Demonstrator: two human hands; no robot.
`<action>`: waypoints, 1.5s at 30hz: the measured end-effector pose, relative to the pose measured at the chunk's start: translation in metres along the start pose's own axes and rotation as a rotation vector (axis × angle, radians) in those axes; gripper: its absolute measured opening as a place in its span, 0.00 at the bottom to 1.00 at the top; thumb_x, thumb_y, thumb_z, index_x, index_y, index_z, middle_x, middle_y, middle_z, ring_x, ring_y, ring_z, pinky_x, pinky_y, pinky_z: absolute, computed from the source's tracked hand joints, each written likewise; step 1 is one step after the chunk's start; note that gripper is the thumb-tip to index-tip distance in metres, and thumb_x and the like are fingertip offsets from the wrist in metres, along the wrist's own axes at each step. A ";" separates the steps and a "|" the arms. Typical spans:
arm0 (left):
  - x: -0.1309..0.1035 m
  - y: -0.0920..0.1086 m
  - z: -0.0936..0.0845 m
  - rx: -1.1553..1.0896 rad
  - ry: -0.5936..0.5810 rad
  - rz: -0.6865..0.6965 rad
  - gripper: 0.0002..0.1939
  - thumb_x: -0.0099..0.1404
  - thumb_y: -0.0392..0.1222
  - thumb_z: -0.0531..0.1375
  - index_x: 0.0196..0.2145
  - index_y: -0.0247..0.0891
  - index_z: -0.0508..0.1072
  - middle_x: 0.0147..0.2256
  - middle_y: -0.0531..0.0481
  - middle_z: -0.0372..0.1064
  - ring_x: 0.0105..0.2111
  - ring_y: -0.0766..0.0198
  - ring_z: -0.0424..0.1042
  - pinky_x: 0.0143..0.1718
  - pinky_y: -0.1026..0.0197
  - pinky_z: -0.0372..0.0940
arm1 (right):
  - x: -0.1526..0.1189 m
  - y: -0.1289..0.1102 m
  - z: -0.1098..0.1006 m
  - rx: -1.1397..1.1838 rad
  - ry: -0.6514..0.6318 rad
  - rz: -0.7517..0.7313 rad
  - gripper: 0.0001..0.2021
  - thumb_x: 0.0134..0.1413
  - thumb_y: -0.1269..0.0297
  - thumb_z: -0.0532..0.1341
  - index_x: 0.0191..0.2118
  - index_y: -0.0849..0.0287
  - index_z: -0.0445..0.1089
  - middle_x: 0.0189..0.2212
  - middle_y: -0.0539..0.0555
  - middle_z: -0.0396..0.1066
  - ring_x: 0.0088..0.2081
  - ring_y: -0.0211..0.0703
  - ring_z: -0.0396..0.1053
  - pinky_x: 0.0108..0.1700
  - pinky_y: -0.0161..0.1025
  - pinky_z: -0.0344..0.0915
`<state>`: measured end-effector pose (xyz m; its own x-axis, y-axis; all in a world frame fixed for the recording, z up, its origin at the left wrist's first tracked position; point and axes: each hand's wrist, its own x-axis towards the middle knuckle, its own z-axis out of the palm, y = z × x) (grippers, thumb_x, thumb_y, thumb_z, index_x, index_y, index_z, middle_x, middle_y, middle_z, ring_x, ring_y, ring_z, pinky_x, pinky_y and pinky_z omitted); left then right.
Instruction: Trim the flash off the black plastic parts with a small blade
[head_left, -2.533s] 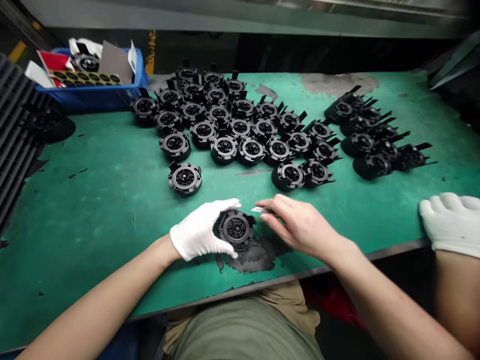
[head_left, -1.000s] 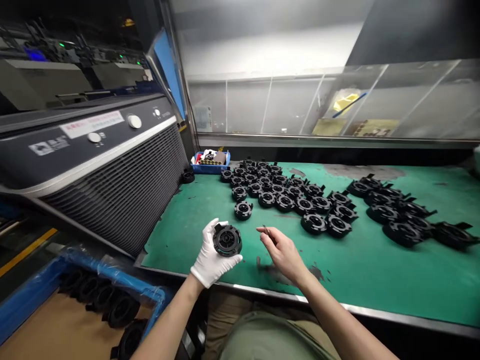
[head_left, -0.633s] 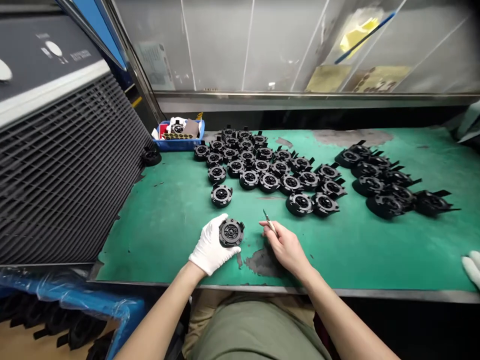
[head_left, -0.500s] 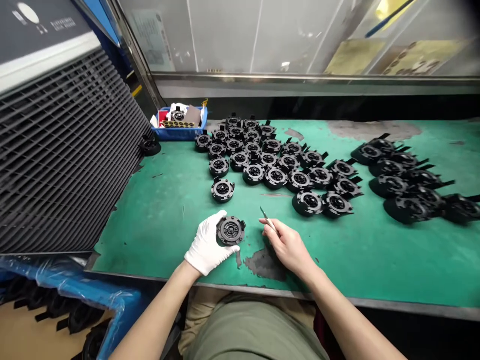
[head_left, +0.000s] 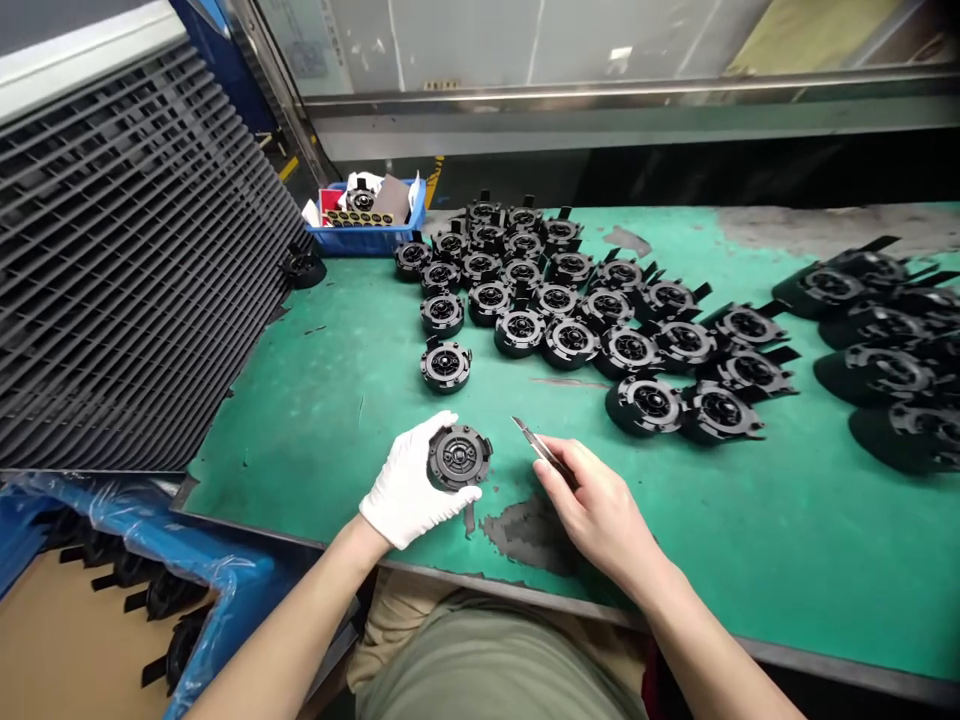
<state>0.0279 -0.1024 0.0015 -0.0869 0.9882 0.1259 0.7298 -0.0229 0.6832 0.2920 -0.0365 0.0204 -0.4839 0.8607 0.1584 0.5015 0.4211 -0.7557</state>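
Note:
My left hand (head_left: 412, 485), in a white glove, grips a round black plastic part (head_left: 459, 457) by its left side, thumb below and fingers above. The part's ringed face is turned up toward me. Bare, my right hand (head_left: 596, 500) is closed around a slim craft knife (head_left: 546, 452). The blade points up and left, a short way right of the part and apart from it. Just beyond my left hand, a similar black part (head_left: 445, 367) sits alone on the green mat (head_left: 360, 370).
Several like parts (head_left: 556, 300) stand in a cluster at mid-table, with more (head_left: 885, 370) at the right. A blue bin (head_left: 360, 240) holds papers and a part. On the left rises a black slatted rack (head_left: 127, 260); below it, a blue crate (head_left: 240, 590) holds parts.
My view has shifted, so the table's right side appears further right. The knife has tilted further left, with more of it showing. My left hand keeps its grip on the black part.

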 end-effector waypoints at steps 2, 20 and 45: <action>-0.003 0.004 0.004 -0.012 0.031 -0.018 0.52 0.51 0.57 0.77 0.67 0.41 0.61 0.63 0.36 0.68 0.63 0.39 0.71 0.65 0.37 0.67 | -0.006 -0.001 -0.004 0.004 -0.014 -0.003 0.13 0.76 0.58 0.55 0.58 0.53 0.70 0.51 0.56 0.78 0.49 0.48 0.77 0.52 0.43 0.73; -0.019 0.018 -0.023 0.187 -0.051 0.104 0.61 0.45 0.68 0.78 0.68 0.41 0.58 0.64 0.33 0.65 0.63 0.36 0.70 0.65 0.35 0.68 | -0.023 0.001 -0.012 -0.191 -0.186 -0.186 0.10 0.77 0.63 0.52 0.54 0.56 0.69 0.40 0.55 0.75 0.38 0.44 0.74 0.40 0.41 0.70; -0.011 0.012 -0.032 0.211 -0.200 0.171 0.51 0.58 0.55 0.75 0.71 0.45 0.56 0.59 0.38 0.72 0.58 0.40 0.74 0.61 0.39 0.72 | -0.031 -0.022 0.000 -0.163 -0.374 -0.200 0.11 0.75 0.70 0.53 0.56 0.59 0.69 0.38 0.56 0.77 0.35 0.45 0.76 0.36 0.42 0.72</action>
<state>0.0161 -0.1185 0.0314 0.1687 0.9834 0.0675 0.8484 -0.1797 0.4979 0.2962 -0.0726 0.0315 -0.7935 0.6079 0.0284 0.4636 0.6339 -0.6190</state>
